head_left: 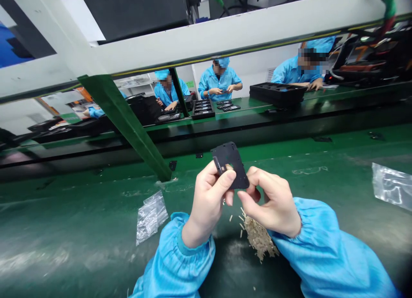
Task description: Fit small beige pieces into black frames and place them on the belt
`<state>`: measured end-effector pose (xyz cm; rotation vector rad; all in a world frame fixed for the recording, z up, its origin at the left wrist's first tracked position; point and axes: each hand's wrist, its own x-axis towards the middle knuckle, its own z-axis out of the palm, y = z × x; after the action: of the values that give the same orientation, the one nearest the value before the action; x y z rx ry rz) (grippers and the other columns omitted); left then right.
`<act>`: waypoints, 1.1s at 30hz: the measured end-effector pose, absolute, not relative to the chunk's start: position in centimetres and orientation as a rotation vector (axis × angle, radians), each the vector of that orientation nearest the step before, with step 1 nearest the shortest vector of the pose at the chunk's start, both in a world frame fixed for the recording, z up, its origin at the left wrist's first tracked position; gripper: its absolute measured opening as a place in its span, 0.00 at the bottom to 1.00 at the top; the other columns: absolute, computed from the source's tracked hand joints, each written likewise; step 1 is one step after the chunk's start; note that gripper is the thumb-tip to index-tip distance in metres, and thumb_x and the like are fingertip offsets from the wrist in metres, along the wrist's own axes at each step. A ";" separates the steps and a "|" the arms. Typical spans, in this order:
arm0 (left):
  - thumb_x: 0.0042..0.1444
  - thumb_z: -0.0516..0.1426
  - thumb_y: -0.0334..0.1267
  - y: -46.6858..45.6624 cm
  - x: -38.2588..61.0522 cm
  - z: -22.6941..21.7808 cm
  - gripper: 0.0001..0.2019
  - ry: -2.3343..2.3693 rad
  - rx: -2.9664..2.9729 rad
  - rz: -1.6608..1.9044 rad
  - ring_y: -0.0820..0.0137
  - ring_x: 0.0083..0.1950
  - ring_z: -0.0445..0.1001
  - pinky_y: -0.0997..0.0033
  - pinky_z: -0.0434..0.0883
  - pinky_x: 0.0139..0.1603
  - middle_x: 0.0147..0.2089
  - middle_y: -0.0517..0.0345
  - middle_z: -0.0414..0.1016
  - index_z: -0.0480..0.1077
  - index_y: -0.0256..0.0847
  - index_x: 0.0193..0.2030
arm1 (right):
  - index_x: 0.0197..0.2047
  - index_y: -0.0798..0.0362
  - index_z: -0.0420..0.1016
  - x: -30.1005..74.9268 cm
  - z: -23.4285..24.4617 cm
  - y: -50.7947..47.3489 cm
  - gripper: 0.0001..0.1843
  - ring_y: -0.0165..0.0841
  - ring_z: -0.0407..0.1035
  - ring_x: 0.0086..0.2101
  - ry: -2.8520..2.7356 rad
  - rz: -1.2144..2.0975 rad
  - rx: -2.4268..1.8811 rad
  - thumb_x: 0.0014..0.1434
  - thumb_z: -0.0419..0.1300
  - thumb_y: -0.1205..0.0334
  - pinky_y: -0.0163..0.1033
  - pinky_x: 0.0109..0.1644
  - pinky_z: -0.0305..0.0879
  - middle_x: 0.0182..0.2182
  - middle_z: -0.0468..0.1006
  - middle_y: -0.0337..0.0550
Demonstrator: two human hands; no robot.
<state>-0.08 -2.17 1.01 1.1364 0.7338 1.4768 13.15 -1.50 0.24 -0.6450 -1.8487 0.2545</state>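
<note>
My left hand [210, 195] grips a thin black plastic panel [237, 167] with rounded corners and small cutouts, much like a phone's back cover. The thumb lies across its face and the fingers are behind it. At the panel's lower right corner is my right hand [272, 199], its fingers curled and thumb bent in close to them. Whatever those fingertips pinch, if anything, is hidden. Below the hands, a pile of small pale strips [259, 238] lies on the green work surface [96, 229], with several loose strips beside it.
Clear plastic bags lie at left [151, 216] and right [391, 186]. A slanted green post [125, 126] rises left of my hands, under a white beam [206, 36]. Small black pieces [173, 165] lie farther back. Across the line, co-workers in blue sit near black trays [203, 109].
</note>
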 end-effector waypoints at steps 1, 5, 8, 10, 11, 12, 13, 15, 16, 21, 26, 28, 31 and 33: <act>0.49 0.62 0.43 -2.0 -0.1 1.1 0.12 0.713 1.109 1.457 0.85 0.13 0.58 0.84 0.53 0.12 0.22 0.67 0.66 0.67 0.38 0.28 | 0.24 0.50 0.54 13.1 0.2 -1.6 0.13 0.24 0.53 0.18 -1.851 0.251 -0.635 0.51 0.57 0.70 0.32 0.20 0.51 0.18 0.59 0.32; 0.47 0.63 0.45 -1.5 -0.1 1.0 0.14 0.680 1.054 1.407 0.85 0.12 0.58 0.85 0.52 0.12 0.21 0.67 0.66 0.66 0.38 0.28 | 0.24 0.49 0.55 13.0 0.5 -1.8 0.11 0.25 0.53 0.18 -1.845 0.274 -0.620 0.50 0.56 0.70 0.32 0.20 0.51 0.18 0.59 0.32; 0.46 0.63 0.46 -1.2 0.0 0.8 0.15 0.669 1.056 1.394 0.85 0.13 0.57 0.84 0.52 0.12 0.22 0.66 0.67 0.65 0.37 0.28 | 0.25 0.50 0.55 13.2 0.6 -1.8 0.10 0.25 0.54 0.18 -1.848 0.327 -0.594 0.51 0.54 0.70 0.32 0.21 0.52 0.19 0.59 0.33; 0.47 0.63 0.46 -1.0 0.1 0.5 0.15 0.654 1.070 1.400 0.85 0.13 0.57 0.84 0.52 0.13 0.22 0.66 0.67 0.65 0.37 0.28 | 0.25 0.50 0.56 13.4 0.6 -1.7 0.09 0.26 0.54 0.19 -1.853 0.379 -0.573 0.53 0.53 0.68 0.33 0.22 0.53 0.19 0.60 0.33; 0.47 0.63 0.46 -0.9 0.1 0.4 0.15 0.646 1.086 1.408 0.85 0.13 0.57 0.84 0.53 0.13 0.22 0.66 0.67 0.65 0.38 0.29 | 0.25 0.50 0.56 13.4 0.6 -1.6 0.10 0.26 0.55 0.19 -1.850 0.399 -0.577 0.54 0.53 0.68 0.33 0.22 0.53 0.19 0.60 0.34; 0.48 0.63 0.46 -0.8 0.1 0.3 0.14 0.644 1.111 1.419 0.85 0.13 0.57 0.83 0.54 0.13 0.22 0.66 0.66 0.66 0.38 0.29 | 0.24 0.50 0.55 13.5 0.5 -1.4 0.11 0.26 0.54 0.20 -1.847 0.409 -0.591 0.56 0.52 0.67 0.33 0.22 0.53 0.19 0.59 0.34; 0.49 0.62 0.45 -0.5 0.2 0.1 0.13 0.649 1.146 1.426 0.84 0.14 0.58 0.83 0.55 0.14 0.23 0.66 0.66 0.66 0.38 0.29 | 0.23 0.51 0.54 13.5 0.4 -1.1 0.12 0.26 0.54 0.20 -1.839 0.411 -0.611 0.57 0.51 0.67 0.33 0.23 0.52 0.19 0.59 0.34; 0.50 0.61 0.44 0.4 0.1 -0.4 0.12 0.689 1.236 1.447 0.83 0.17 0.62 0.82 0.60 0.17 0.26 0.65 0.67 0.68 0.38 0.31 | 0.22 0.51 0.52 13.6 0.0 0.0 0.14 0.26 0.53 0.20 -1.826 0.427 -0.663 0.58 0.50 0.65 0.33 0.23 0.52 0.19 0.57 0.33; 0.51 0.61 0.44 1.2 0.0 -0.8 0.11 0.722 1.288 1.462 0.81 0.21 0.65 0.81 0.63 0.21 0.28 0.64 0.68 0.68 0.39 0.33 | 0.22 0.51 0.51 13.7 -0.4 0.9 0.15 0.25 0.52 0.20 -1.818 0.450 -0.706 0.59 0.50 0.64 0.33 0.23 0.51 0.18 0.56 0.33; 0.58 0.52 0.46 6.4 -2.4 -3.6 0.14 1.099 1.461 1.527 0.72 0.41 0.72 0.77 0.68 0.36 0.42 0.55 0.68 0.65 0.41 0.47 | 0.21 0.50 0.51 15.4 -4.6 7.3 0.17 0.26 0.54 0.20 -1.799 0.475 -1.395 0.61 0.44 0.54 0.32 0.26 0.55 0.17 0.56 0.32; 0.56 0.51 0.39 9.4 -5.6 -6.3 0.08 1.491 1.868 0.987 0.71 0.39 0.70 0.72 0.67 0.41 0.36 0.56 0.71 0.67 0.38 0.38 | 0.20 0.52 0.60 19.1 -10.0 12.3 0.15 0.30 0.58 0.22 -1.734 0.332 -1.805 0.57 0.50 0.57 0.35 0.26 0.51 0.18 0.63 0.37; 0.52 0.54 0.36 9.6 -6.2 -7.2 0.04 1.489 1.951 0.802 0.71 0.36 0.69 0.72 0.67 0.40 0.32 0.59 0.71 0.68 0.39 0.32 | 0.25 0.53 0.67 20.3 -11.5 13.0 0.15 0.32 0.61 0.24 -1.716 0.253 -1.949 0.58 0.50 0.56 0.36 0.27 0.51 0.23 0.69 0.43; 0.46 0.57 0.33 9.9 -6.2 -8.7 0.01 1.489 2.044 0.496 0.72 0.30 0.68 0.73 0.66 0.34 0.27 0.62 0.70 0.69 0.39 0.28 | 0.38 0.54 0.73 21.4 -12.7 13.5 0.18 0.36 0.66 0.30 -1.731 0.108 -2.072 0.63 0.45 0.56 0.38 0.30 0.53 0.36 0.73 0.52; 0.43 0.59 0.33 10.1 -6.0 -9.6 0.03 1.484 2.080 0.331 0.73 0.27 0.67 0.74 0.65 0.30 0.25 0.63 0.69 0.69 0.39 0.26 | 0.45 0.55 0.73 21.6 -13.3 13.6 0.19 0.40 0.67 0.35 -1.798 0.031 -2.089 0.64 0.44 0.58 0.40 0.32 0.55 0.42 0.72 0.58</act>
<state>-5.99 10.06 -9.58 2.0804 1.4839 0.3313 21.57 13.59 -13.26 -2.0892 -1.7975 0.0309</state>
